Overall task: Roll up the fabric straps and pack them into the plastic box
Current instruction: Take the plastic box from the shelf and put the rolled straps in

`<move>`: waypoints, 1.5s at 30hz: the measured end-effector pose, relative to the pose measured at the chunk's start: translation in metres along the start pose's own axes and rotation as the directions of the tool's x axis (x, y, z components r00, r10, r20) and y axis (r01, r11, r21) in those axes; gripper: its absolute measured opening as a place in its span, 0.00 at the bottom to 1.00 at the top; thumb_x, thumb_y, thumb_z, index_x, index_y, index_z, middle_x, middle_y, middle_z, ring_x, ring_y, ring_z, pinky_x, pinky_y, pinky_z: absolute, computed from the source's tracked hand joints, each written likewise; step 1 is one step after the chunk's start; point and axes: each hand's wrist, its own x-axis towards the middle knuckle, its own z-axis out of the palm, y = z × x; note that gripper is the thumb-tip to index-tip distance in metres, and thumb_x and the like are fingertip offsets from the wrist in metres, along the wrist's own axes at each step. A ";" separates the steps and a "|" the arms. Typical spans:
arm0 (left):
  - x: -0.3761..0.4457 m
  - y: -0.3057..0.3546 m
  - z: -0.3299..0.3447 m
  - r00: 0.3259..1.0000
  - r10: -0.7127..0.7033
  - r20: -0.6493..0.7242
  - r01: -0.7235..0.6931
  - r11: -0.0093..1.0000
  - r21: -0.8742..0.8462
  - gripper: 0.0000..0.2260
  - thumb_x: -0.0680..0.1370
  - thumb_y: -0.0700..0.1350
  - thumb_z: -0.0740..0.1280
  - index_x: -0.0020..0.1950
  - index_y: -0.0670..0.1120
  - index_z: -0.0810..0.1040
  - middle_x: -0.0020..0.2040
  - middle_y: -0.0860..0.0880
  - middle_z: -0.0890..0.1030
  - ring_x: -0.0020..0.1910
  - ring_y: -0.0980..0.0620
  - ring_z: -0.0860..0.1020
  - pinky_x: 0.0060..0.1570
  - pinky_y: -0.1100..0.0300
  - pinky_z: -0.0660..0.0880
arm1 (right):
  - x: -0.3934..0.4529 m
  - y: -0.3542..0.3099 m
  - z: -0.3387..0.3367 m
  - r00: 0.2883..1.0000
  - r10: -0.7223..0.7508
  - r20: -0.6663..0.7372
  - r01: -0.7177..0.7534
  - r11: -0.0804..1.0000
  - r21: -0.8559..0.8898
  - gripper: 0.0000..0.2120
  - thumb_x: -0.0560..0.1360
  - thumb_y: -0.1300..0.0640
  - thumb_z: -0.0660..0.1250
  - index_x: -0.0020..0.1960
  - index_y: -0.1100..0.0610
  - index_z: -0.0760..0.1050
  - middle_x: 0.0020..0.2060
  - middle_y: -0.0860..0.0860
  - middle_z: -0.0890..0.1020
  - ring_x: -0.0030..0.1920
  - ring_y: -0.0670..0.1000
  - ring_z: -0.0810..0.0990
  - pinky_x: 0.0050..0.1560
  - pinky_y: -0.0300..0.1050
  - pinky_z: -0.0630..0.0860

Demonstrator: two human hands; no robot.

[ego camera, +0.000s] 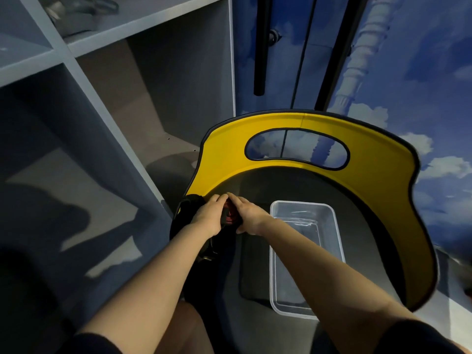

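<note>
Red and black strap (230,216) near the seat's left edge, pinched between both hands. Left hand (209,216) curls round it from the left, right hand (249,217) grips from the right. More black straps (204,254) trail toward the seat's front. Clear plastic box (334,233) just right, on the chair (370,159) seat

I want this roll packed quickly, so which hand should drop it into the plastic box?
Probably the right hand: it grips the strap roll on the side nearest the plastic box. The left hand would cross over.
</note>
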 end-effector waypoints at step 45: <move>-0.038 0.134 -0.034 0.947 0.320 -0.002 -0.314 0.928 -0.199 0.41 0.65 0.42 0.78 0.73 0.48 0.60 0.70 0.44 0.65 0.69 0.45 0.66 0.67 0.52 0.67 | -0.147 0.069 -0.075 0.919 -0.028 -0.393 0.013 0.999 -0.041 0.40 0.64 0.50 0.78 0.71 0.57 0.64 0.64 0.54 0.72 0.64 0.53 0.72 0.65 0.44 0.69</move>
